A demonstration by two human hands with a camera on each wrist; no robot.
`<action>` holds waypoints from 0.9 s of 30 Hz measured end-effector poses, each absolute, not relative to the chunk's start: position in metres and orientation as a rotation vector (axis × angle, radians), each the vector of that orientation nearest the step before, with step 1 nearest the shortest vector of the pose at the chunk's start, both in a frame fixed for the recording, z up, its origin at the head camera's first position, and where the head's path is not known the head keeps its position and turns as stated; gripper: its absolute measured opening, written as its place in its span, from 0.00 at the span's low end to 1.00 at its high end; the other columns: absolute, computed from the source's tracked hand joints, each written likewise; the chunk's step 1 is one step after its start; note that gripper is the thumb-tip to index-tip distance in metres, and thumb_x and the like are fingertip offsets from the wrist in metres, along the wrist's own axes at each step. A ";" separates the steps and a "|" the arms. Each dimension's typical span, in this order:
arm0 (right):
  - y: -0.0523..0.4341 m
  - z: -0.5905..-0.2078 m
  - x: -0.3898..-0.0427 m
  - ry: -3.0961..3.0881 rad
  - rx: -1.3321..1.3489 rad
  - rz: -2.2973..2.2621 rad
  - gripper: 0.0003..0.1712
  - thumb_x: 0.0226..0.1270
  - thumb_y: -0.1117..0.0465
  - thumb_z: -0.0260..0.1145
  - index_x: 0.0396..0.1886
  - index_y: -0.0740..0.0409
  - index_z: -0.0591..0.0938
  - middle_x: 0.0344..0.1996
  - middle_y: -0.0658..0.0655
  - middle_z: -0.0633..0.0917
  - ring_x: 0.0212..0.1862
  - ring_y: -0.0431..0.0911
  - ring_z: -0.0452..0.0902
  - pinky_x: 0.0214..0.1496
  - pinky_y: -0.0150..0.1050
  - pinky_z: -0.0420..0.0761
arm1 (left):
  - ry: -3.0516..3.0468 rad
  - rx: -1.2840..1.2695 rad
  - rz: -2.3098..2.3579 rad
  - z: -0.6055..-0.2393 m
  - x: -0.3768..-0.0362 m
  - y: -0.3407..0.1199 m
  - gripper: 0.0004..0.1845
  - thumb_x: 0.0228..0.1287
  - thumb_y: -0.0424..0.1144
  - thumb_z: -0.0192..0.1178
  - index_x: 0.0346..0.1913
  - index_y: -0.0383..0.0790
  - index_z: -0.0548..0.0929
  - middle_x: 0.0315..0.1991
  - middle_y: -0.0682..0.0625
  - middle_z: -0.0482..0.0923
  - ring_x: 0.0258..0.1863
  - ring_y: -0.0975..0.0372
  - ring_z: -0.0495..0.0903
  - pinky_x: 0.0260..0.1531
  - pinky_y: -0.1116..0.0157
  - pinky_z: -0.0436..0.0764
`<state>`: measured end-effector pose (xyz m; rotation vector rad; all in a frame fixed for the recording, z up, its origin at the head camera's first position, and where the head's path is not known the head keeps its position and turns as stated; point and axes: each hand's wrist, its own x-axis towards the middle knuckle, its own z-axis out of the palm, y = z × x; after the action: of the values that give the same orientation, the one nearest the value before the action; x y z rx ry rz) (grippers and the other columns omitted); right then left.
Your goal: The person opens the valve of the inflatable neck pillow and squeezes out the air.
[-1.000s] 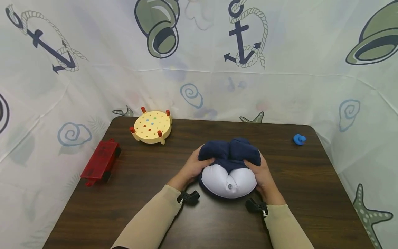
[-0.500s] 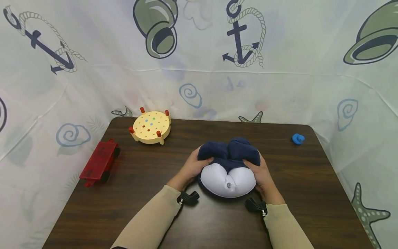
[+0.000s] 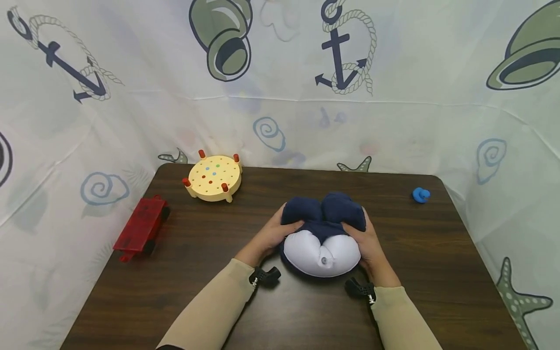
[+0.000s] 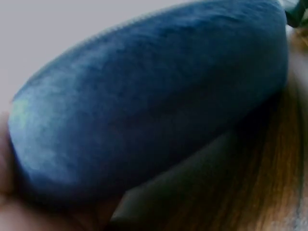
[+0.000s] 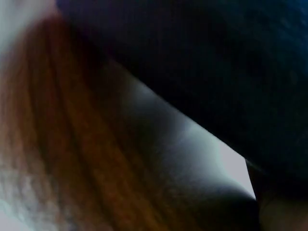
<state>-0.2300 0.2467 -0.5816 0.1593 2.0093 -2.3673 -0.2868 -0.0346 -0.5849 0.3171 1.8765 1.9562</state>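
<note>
Sleeves, 2, tan: left sleeve (image 3: 214,306) and right sleeve (image 3: 404,311), entering from the near edge. Each carries a black wrist unit at the cuff, left unit (image 3: 265,277) and right unit (image 3: 360,288).

Left hand (image 3: 271,233): fingers parted by the thickness of the fabric they grip; thumb laid in the fold of the upper face, the other fingers mostly hidden by the navy side.

Right hand (image 3: 369,243): matching grip on the opposite side, thumb likewise in the fold, remaining fingers largely concealed. In both wrist views the hands are blurred and only partly shown, so the exact spacing of the hidden fingers cannot be told.

Cushion (image 3: 323,228), 1, soft, navy and white: held between the hands over the middle of the tabletop (image 3: 315,316). White bulging part with a small round valve-like detail toward the person; 2 navy lobes on the far side.

Red cart (image 3: 142,223), 1, with 2 black wheels visible: along the left edge.

Yellow round piece (image 3: 214,177), 1, dotted, with 4 red-tipped pegs: near the far left corner.

Blue item (image 3: 421,195), 1, small: near the far right corner.

Backdrop cloth (image 3: 297,131), white, printed with anchors, shells and starfish: behind all.
</note>
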 end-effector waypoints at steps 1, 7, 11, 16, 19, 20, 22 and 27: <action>0.247 -0.581 -0.230 2.018 0.156 -2.354 0.42 0.75 0.67 0.70 0.82 0.43 0.64 0.71 0.47 0.73 0.71 0.43 0.71 0.69 0.30 0.75 | 1.855 0.307 1.957 -0.585 -0.287 -0.035 0.37 0.73 0.39 0.71 0.80 0.50 0.67 0.77 0.45 0.74 0.77 0.52 0.72 0.78 0.51 0.68; 0.248 -0.578 -0.229 1.951 0.198 -2.341 0.31 0.73 0.71 0.68 0.70 0.44 0.78 0.60 0.40 0.83 0.62 0.38 0.79 0.64 0.29 0.80 | 1.747 0.250 2.019 -0.584 -0.286 -0.037 0.49 0.70 0.38 0.73 0.85 0.59 0.54 0.85 0.46 0.58 0.83 0.50 0.59 0.83 0.48 0.57; 0.244 -0.576 -0.227 1.867 0.215 -2.406 0.19 0.72 0.72 0.68 0.53 0.45 0.84 0.48 0.41 0.89 0.53 0.38 0.85 0.59 0.31 0.84 | 1.670 0.255 2.050 -0.582 -0.286 -0.039 0.55 0.68 0.35 0.71 0.89 0.55 0.49 0.87 0.45 0.54 0.85 0.50 0.56 0.85 0.49 0.53; 0.244 -0.577 -0.224 1.751 0.164 -2.494 0.21 0.72 0.74 0.67 0.54 0.43 0.85 0.50 0.43 0.90 0.54 0.38 0.86 0.59 0.32 0.85 | 1.590 0.329 2.032 -0.583 -0.287 -0.039 0.52 0.65 0.35 0.72 0.87 0.54 0.55 0.84 0.46 0.63 0.81 0.53 0.63 0.81 0.55 0.62; 0.245 -0.579 -0.223 1.743 0.162 -2.494 0.22 0.71 0.74 0.67 0.54 0.43 0.85 0.50 0.43 0.90 0.54 0.38 0.86 0.59 0.32 0.85 | 1.556 0.368 2.016 -0.584 -0.286 -0.039 0.53 0.64 0.36 0.73 0.87 0.57 0.55 0.85 0.49 0.61 0.80 0.56 0.63 0.79 0.58 0.63; 0.245 -0.580 -0.224 1.747 0.159 -2.488 0.23 0.71 0.74 0.67 0.55 0.43 0.85 0.50 0.43 0.89 0.54 0.38 0.85 0.60 0.32 0.85 | 1.539 0.375 2.017 -0.584 -0.286 -0.039 0.53 0.63 0.36 0.73 0.87 0.58 0.55 0.84 0.49 0.61 0.80 0.56 0.63 0.78 0.59 0.64; 0.245 -0.580 -0.224 1.765 0.150 -2.477 0.23 0.71 0.74 0.68 0.57 0.44 0.83 0.52 0.43 0.89 0.55 0.38 0.84 0.61 0.32 0.84 | 1.507 0.375 2.029 -0.585 -0.285 -0.038 0.53 0.62 0.35 0.72 0.86 0.58 0.55 0.83 0.49 0.62 0.78 0.57 0.64 0.76 0.61 0.66; 0.244 -0.578 -0.225 1.810 0.119 -2.444 0.35 0.71 0.72 0.70 0.70 0.38 0.75 0.61 0.41 0.83 0.64 0.38 0.79 0.67 0.31 0.80 | 1.440 0.354 2.083 -0.585 -0.281 -0.035 0.48 0.62 0.30 0.71 0.81 0.56 0.60 0.76 0.51 0.69 0.71 0.59 0.71 0.69 0.65 0.75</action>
<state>-0.2253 0.2438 -0.5784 0.1190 1.8097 -2.4442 -0.2810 -0.0352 -0.5849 0.3545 1.4403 2.0829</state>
